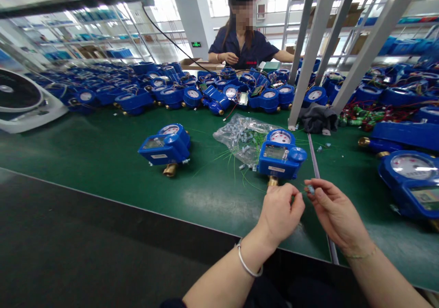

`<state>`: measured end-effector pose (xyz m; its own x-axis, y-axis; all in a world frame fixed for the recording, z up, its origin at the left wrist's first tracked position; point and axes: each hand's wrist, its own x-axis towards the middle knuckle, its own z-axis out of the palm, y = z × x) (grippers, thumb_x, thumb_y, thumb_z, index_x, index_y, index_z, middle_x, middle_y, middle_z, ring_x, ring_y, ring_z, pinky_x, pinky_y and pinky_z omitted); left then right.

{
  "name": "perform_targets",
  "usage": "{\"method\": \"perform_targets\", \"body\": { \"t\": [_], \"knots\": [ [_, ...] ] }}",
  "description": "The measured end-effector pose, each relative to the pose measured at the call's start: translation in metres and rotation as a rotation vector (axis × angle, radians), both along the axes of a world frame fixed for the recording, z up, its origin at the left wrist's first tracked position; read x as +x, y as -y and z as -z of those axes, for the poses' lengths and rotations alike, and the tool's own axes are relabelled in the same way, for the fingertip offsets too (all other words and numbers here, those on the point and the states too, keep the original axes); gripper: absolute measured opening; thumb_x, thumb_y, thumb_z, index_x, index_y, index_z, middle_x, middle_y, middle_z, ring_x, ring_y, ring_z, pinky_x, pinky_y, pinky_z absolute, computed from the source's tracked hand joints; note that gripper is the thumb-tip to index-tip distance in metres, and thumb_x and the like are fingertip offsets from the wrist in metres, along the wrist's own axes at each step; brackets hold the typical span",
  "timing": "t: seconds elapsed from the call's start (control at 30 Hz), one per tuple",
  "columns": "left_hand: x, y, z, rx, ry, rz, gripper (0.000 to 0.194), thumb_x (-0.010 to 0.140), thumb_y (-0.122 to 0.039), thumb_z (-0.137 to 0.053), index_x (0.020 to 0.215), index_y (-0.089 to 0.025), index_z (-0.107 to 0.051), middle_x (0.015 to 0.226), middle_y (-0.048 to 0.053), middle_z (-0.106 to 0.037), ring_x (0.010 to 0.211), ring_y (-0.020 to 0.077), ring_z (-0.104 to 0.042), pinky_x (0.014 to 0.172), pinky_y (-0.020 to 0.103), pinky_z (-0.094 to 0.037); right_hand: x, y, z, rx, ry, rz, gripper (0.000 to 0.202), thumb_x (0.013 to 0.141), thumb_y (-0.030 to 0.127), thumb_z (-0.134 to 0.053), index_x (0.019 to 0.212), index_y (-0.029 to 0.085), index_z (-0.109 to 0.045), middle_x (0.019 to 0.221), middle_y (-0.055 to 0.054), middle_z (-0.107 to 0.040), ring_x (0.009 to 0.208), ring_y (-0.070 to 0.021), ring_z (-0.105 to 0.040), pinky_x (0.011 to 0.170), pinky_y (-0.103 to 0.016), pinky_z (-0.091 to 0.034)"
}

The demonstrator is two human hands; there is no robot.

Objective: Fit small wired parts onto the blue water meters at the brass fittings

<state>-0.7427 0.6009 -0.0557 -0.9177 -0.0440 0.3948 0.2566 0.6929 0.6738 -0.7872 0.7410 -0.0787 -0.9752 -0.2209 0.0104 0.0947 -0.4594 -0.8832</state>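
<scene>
My right hand (pixel 338 212) pinches a small light-blue wire seal (pixel 310 189) between thumb and fingers. Close beside it, my left hand (pixel 281 214) is closed, thumb pressed to the fingers; whatever it holds is too fine to make out. Just behind my left hand stands a blue water meter (pixel 283 161) with a round dial, a small display and a brass fitting, which the hand partly overlaps. A clear plastic bag (pixel 228 136) of light-blue seals lies beside that meter, thin green wires spilling from it. Further left sits a second blue water meter (pixel 164 146).
Many blue meters (pixel 229 95) crowd the far side of the green table (pixel 137 180). More meters (pixel 409 175) stand at the right. Grey metal posts (pixel 310 61) rise near a dark cloth (pixel 317 118). A white fan (pixel 30 111) is at far left. A co-worker (pixel 243 43) stands opposite.
</scene>
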Motion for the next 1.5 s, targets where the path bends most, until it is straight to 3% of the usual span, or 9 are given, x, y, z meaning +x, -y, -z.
{"method": "perform_targets", "body": {
  "t": [0.47,0.63,0.83,0.9,0.97,1.13,1.37,1.43,1.5],
  "knots": [
    [0.001,-0.003,0.003,-0.092,-0.061,0.014,0.013,0.086,-0.021,-0.045,0.074,-0.018,-0.050,0.070,-0.002,-0.058,0.071,0.0133,-0.052,0.077,0.030,-0.036,0.003,0.000,0.004,0.012,-0.021,0.009,0.030,0.069,0.021,-0.073,0.097,0.021,-0.063,0.103,-0.002,-0.063,0.092,-0.0092,-0.057,0.086,-0.017,-0.044],
    [0.001,0.000,-0.003,-0.081,0.001,-0.054,0.013,0.087,-0.027,-0.047,0.081,-0.021,-0.058,0.083,0.000,-0.057,0.088,0.0165,-0.051,0.078,0.033,-0.035,0.003,0.000,0.006,-0.025,0.023,-0.017,0.035,0.072,0.023,-0.071,0.105,0.022,-0.059,0.106,-0.004,-0.063,0.092,-0.0096,-0.059,0.085,-0.018,-0.046],
    [0.000,0.001,0.002,0.099,-0.003,0.005,0.014,0.086,-0.024,-0.049,0.081,-0.020,-0.062,0.081,0.001,-0.057,0.083,0.0138,-0.052,0.077,0.027,-0.040,0.003,0.004,0.012,0.047,-0.001,0.010,0.051,0.069,0.021,-0.074,0.115,0.025,-0.052,0.109,-0.005,-0.061,0.101,-0.0120,-0.056,0.087,-0.021,-0.046],
    [-0.002,0.001,0.003,0.225,0.057,-0.022,0.010,0.084,-0.024,-0.053,0.090,-0.020,-0.059,0.079,-0.001,-0.059,0.078,0.0127,-0.054,0.073,0.026,-0.041,0.004,0.005,0.011,0.086,-0.030,0.013,0.058,0.068,0.021,-0.074,0.120,0.027,-0.047,0.113,-0.006,-0.059,0.101,-0.0132,-0.057,0.085,-0.023,-0.048],
    [-0.004,0.002,0.002,0.347,0.148,0.001,0.023,0.082,-0.028,-0.055,0.104,-0.021,-0.054,0.075,-0.003,-0.061,0.068,0.0115,-0.055,0.066,0.024,-0.042,0.004,0.005,0.007,0.117,-0.076,0.003,0.066,0.067,0.021,-0.075,0.123,0.029,-0.042,0.117,-0.006,-0.056,0.094,-0.0133,-0.059,0.082,-0.025,-0.050],
    [-0.013,0.011,0.001,0.355,0.270,0.148,0.030,0.082,-0.041,-0.054,0.103,-0.021,-0.061,0.065,-0.003,-0.058,0.058,0.0104,-0.050,0.055,0.023,-0.038,0.002,0.001,-0.006,0.232,-0.235,0.004,0.075,0.063,0.022,-0.077,0.125,0.035,-0.037,0.123,-0.006,-0.046,0.081,-0.0131,-0.061,0.074,-0.030,-0.054],
    [-0.019,0.012,0.004,0.549,0.296,0.234,0.031,0.079,-0.043,-0.058,0.092,-0.016,-0.068,0.074,0.002,-0.064,0.066,0.0122,-0.053,0.062,0.023,-0.041,-0.003,-0.001,0.003,0.267,-0.273,0.048,0.070,0.063,0.028,-0.077,0.121,0.033,-0.038,0.116,-0.004,-0.044,0.081,-0.0146,-0.060,0.072,-0.033,-0.054],
    [-0.018,0.008,0.002,0.648,0.278,0.201,0.028,0.079,-0.038,-0.059,0.089,-0.014,-0.068,0.077,0.004,-0.065,0.069,0.0132,-0.055,0.065,0.024,-0.042,0.000,-0.001,0.011,0.385,-0.332,0.089,0.060,0.068,0.032,-0.073,0.119,0.029,-0.041,0.111,-0.004,-0.049,0.085,-0.0171,-0.060,0.077,-0.036,-0.052],
    [-0.018,0.005,0.001,0.679,0.253,0.179,0.025,0.080,-0.036,-0.058,0.087,-0.013,-0.068,0.077,0.004,-0.065,0.071,0.0140,-0.055,0.068,0.024,-0.043,0.004,-0.001,0.017,0.627,-0.469,0.118,0.039,0.077,0.035,-0.063,0.112,0.026,-0.049,0.104,-0.005,-0.054,0.090,-0.0192,-0.058,0.082,-0.038,-0.049]
  ]
}}
